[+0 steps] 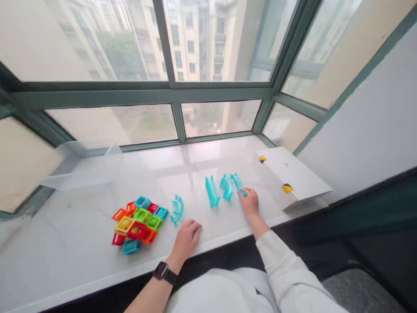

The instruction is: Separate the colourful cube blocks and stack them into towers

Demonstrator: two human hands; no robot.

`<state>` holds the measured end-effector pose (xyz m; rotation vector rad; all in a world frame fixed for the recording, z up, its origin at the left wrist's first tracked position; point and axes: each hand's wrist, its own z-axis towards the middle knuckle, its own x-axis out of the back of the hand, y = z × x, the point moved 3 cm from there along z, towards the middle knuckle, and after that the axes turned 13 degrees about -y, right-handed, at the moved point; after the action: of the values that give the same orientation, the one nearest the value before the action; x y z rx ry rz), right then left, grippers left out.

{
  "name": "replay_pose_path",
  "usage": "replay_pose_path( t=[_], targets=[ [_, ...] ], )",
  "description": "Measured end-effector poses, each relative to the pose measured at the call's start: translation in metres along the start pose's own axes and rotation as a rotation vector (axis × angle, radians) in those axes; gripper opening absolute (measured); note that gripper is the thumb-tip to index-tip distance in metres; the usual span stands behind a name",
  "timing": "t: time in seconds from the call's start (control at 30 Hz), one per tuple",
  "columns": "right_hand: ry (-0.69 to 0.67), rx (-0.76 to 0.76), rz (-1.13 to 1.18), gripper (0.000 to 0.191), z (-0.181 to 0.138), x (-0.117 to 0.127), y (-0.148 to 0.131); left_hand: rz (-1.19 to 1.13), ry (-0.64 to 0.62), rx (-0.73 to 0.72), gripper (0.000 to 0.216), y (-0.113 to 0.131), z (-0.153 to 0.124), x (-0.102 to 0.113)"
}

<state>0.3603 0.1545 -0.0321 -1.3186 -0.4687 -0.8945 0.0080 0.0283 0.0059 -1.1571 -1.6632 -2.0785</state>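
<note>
In the head view, the person's left hand (pixel 185 240) lay low at centre, half curled with its knuckles up, and had hold of nothing; it rested on a white marble windowsill (pixel 182 269) just behind the sill's front edge, with a black smartwatch (pixel 164 272) on the wrist. The right hand (pixel 250 202) sat farther along the sill, right of centre, its fingertips (pixel 243 192) touching the near end of a translucent teal curved track piece (pixel 237 182); the fingers were partly curled, but whether they gripped the piece could not be told. Two more teal track pieces (pixel 212 191) (pixel 226 187) stood in a row to the left of it with narrow gaps between them, and a fourth teal curved piece (pixel 177 209) lay farther left, just above the left hand. Left of that, a cluster of multicoloured magnetic tiles (pixel 138 225) sat near the front edge. A transparent plastic bin (pixel 83 167) stood at the upper left against the window, and a white box (pixel 289 174) marked with yellow and black tape lay at the right, its corner just beyond the right hand. A wide stretch of sill ran behind the pieces up to the window frame (pixel 182 141).
</note>
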Motion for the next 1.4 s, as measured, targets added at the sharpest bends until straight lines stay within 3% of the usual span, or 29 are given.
replay_pose_path(
  t=[0.77, 0.87, 0.97, 1.13, 1.27, 1.4],
  targets=[
    [-0.002, 0.028, 0.029, 0.028, -0.008, 0.008, -0.006, -0.015, 0.007, 0.006, 0.025, 0.002, 0.000, 0.003],
    [0.063, 0.031, 0.028, 0.032, -0.008, 0.018, -0.014, -0.015, 0.005, 0.007, 0.025, -0.001, 0.001, 0.002],
    [0.175, 0.083, 0.076, 0.038, -0.006, 0.040, -0.032, -0.012, 0.004, -0.001, 0.025, -0.002, 0.001, 0.001],
    [0.197, 0.269, 0.156, 0.032, -0.006, 0.089, -0.091, -0.009, 0.008, 0.002, 0.021, -0.001, 0.001, 0.001],
    [0.096, 0.447, 0.249, 0.018, -0.027, 0.109, -0.146, -0.014, 0.020, 0.016, 0.022, 0.002, 0.000, 0.003],
    [-0.128, 0.599, 0.380, 0.016, -0.059, 0.095, -0.184, -0.019, 0.033, 0.047, 0.023, 0.004, -0.001, 0.004]
  ],
)
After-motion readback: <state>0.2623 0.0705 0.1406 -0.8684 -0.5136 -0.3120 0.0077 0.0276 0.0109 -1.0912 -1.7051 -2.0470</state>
